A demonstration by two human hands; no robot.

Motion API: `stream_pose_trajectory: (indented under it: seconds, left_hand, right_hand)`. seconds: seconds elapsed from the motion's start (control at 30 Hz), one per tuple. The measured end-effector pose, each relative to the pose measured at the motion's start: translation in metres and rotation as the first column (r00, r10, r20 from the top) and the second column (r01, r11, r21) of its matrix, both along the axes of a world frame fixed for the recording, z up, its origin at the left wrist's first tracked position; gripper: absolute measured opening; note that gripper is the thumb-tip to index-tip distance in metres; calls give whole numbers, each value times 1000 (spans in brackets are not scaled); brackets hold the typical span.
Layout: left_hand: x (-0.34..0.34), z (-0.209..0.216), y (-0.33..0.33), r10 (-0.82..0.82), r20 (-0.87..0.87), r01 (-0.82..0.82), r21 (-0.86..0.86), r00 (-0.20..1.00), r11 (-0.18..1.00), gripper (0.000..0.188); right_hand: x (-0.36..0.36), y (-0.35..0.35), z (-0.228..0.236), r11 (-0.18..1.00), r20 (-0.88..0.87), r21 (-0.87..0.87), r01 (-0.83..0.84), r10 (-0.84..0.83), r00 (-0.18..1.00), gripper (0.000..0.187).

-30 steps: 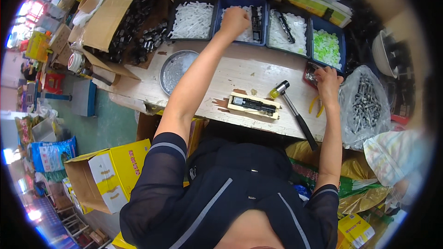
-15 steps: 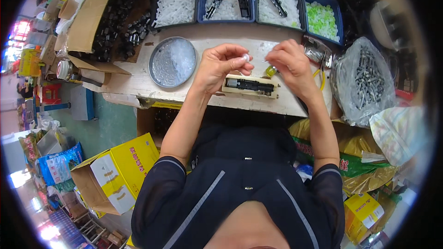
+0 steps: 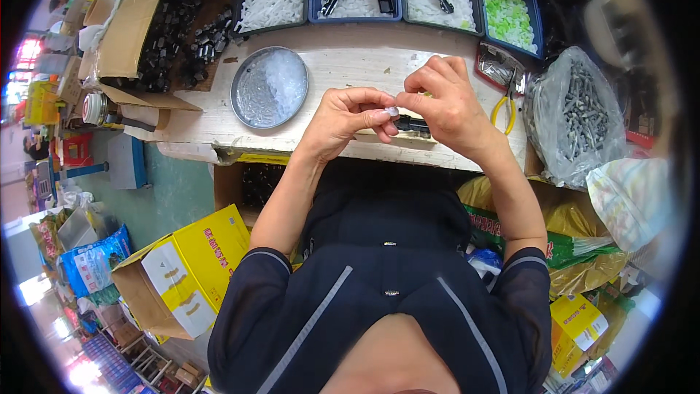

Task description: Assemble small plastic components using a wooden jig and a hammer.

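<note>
My left hand [image 3: 348,120] pinches a small whitish plastic piece [image 3: 392,111] between thumb and forefinger. Close against it, my right hand [image 3: 448,98] has its thumb and fingertips pressed together at the piece; whatever they grip is too small to make out. Below both hands, a long black part [image 3: 413,125] lies in a cream-coloured holder [image 3: 408,136] near the bench's front edge, partly covered by my fingers. To the left stands a round metal dish [image 3: 246,111] with small clear pieces heaped on its right side.
Along the back are a tray of white pieces [image 3: 273,0], two more with black parts on top, and a tray of green and white pieces [image 3: 508,22]. At right lie yellow-handled pliers [image 3: 503,113] and a bag of metal parts [image 3: 580,113]. A carton [image 3: 124,51] holds black parts.
My right hand has come left and meets the left hand at the small plastic piece. It now hides the right part of the holder. The view has shifted slightly.
</note>
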State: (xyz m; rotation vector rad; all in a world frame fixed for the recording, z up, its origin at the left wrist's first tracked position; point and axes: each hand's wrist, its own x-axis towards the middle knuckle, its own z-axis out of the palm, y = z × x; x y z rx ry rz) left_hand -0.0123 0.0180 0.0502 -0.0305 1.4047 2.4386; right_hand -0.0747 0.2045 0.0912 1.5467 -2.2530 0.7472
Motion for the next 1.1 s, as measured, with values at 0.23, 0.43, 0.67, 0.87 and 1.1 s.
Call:
stream_pose_trajectory:
  seconds: [0.23,0.43,0.67,0.87,1.1]
  left_hand:
    - [2,-3,-2,-75,16,74,28,997,997,16]
    - [2,-2,-2,-82,9,82,-11,997,997,15]
    - [4,-1,-1,-87,-3,87,-15,996,996,15]
    - [6,-6,1,-101,-11,101,-32,995,994,15]
    - [9,-13,4,-114,-32,115,15,993,993,15]
  right_hand:
    - [-2,2,6,988,41,55,-147,144,989,24]
    - [0,3,5,992,48,-13,-125,126,991,25]
    - [-1,3,4,986,75,-14,-167,167,983,26]
    - [-1,3,2,979,68,13,-202,201,977,16]
    - [5,5,0,981,71,33,-192,189,979,19]
